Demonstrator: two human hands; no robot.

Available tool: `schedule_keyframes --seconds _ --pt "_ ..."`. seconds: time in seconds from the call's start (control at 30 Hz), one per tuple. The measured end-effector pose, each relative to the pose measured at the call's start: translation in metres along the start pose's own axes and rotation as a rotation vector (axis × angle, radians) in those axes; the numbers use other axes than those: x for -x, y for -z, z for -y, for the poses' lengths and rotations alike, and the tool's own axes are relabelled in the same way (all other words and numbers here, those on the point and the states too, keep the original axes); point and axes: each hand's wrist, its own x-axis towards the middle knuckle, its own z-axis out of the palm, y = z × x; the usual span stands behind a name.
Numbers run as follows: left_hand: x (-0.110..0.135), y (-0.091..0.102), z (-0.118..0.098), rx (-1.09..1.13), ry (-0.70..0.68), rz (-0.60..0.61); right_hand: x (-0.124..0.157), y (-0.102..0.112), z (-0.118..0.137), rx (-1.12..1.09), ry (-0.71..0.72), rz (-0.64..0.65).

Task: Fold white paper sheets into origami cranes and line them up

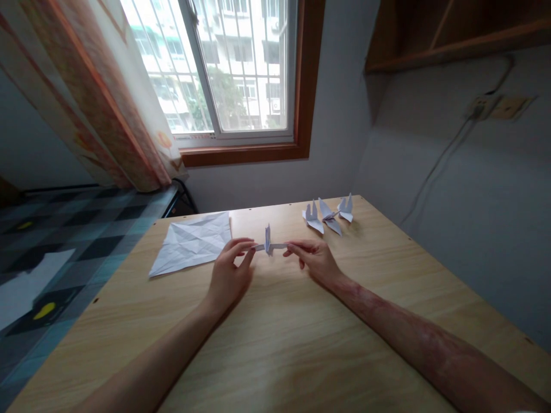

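Observation:
A folded white paper crane [268, 244] is held up between my two hands, its flat wings upright in the middle and a thin strip pointing out to each side. My left hand [232, 267] pinches the left strip between thumb and fingers. The right strip is gripped by the fingertips of my right hand [316, 258]. Left of the crane, a creased white paper sheet [193, 242] lies flat. Farther back on the right stand three finished paper cranes, a left one [313, 218], a middle one [330, 218] with spread wings and a right one [345, 209].
Everything rests on a light wooden table [275, 344]. A bed with a checked cover [26, 241] and a white paper [34, 287] adjoins its left side. Behind are a barred window [245, 74] and a curtain [107, 97]. A cable [434, 160] hangs down the right wall.

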Motion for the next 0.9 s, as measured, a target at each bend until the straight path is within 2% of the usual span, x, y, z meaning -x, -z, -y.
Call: schedule_keyframes --seconds 0.17,0.33,0.47,0.6,0.9 --pt "-0.001 -0.002 0.010 -0.035 0.109 0.026 -0.003 0.003 -0.002 0.080 0.003 -0.081" --pt "0.001 -0.003 0.008 -0.035 0.123 0.101 -0.006 0.008 -0.010 0.318 0.049 -0.048" --pt "0.002 -0.002 0.001 -0.060 0.082 0.185 -0.010 0.011 -0.018 0.570 0.090 -0.025" --pt "0.003 -0.002 0.000 -0.065 0.031 0.214 -0.010 0.014 -0.020 0.779 0.072 -0.048" --pt "0.004 -0.001 -0.005 -0.065 0.052 0.253 -0.005 0.015 -0.013 0.972 -0.005 -0.054"
